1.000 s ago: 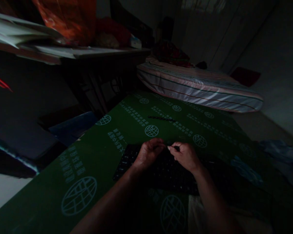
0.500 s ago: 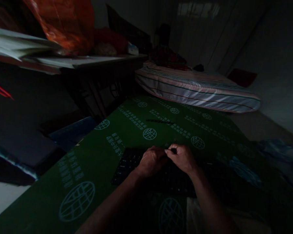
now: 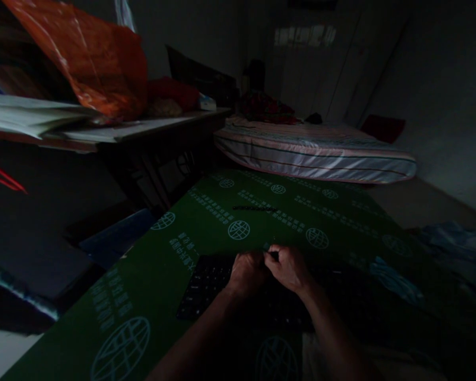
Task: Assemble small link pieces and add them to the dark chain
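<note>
A black keyboard lies on the green printed surface, partly covered by my hands and forearms. Over its far edge my left hand is closed, with its fingers curled out of sight. Close against it, my right hand is closed in a pinch, thumb and forefinger together by the left fingertips. Something dark shows between the right fingers, but it is too dim to name. Beyond the hands lies a thin dark strip.
A crumpled blue cloth lies to the right of the keyboard, and a pale cloth in front of it. At left stands a desk with papers and an orange bag. A striped mattress is at the back.
The whole view has tilted up slightly, so everything sits lower in the picture. Both hands stay together at the keyboard's far edge, with only slight finger movement.
</note>
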The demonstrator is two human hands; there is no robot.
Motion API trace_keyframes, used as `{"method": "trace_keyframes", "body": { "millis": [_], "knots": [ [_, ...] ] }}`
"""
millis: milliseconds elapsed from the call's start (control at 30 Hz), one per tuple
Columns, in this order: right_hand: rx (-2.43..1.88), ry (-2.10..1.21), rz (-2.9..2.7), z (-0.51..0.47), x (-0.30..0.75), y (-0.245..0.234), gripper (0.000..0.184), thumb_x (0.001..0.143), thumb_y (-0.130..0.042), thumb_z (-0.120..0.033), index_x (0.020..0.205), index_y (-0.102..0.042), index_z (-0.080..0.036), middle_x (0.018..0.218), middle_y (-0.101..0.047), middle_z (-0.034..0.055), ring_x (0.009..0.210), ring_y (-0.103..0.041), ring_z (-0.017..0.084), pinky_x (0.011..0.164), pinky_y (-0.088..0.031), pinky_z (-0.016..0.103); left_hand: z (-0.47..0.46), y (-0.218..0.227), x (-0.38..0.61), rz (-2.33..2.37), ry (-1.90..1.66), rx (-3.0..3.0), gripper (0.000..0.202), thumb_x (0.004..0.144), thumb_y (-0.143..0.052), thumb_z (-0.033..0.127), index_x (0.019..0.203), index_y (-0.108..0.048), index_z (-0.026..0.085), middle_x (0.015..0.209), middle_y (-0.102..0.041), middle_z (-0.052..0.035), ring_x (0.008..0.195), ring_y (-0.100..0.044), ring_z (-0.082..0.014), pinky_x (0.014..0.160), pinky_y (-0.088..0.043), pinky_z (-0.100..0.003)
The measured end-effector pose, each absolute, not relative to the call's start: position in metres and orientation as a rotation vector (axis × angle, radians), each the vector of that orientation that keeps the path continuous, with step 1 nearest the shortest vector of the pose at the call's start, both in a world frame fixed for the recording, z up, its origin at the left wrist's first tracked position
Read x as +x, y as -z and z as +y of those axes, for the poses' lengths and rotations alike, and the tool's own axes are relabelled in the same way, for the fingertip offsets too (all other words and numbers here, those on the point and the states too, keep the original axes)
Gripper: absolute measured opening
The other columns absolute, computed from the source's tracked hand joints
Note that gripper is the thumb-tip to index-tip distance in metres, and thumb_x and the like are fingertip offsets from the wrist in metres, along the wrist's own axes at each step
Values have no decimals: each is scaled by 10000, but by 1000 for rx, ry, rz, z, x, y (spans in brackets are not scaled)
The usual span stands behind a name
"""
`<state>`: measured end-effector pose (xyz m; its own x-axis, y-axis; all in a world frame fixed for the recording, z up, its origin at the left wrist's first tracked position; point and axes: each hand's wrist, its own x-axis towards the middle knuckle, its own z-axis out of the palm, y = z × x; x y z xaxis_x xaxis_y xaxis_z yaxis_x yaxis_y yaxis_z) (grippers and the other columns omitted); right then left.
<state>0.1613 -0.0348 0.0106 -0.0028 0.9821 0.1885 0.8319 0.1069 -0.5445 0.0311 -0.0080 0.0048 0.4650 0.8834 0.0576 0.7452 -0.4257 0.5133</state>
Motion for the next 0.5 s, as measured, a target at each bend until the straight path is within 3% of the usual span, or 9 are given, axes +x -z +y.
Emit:
{"method": "trace_keyframes", "body": {
  "millis": [333,500],
  "knots": [
    [-1701,-297,-1815,-39,157,0,267,828,-431,-286,709,-649,-189,509,-618,35,434,-525,120,461,-297,214,-9,5,31,1337,-582,2394,166,697,-483,97,607,-595,180,625,-656,-45,600,-599,-161,599,-384,-248],
    [-1645,-358,-1674,-39,159,2,280,815,-429,-293,646,-616,-172,495,-590,27,452,-517,113,474,-314,199,-10,9,31,1312,-616,2466,141,748,-510,131,650,-600,178,645,-647,-27,648,-594,-161,670,-391,-264]
  ]
}}
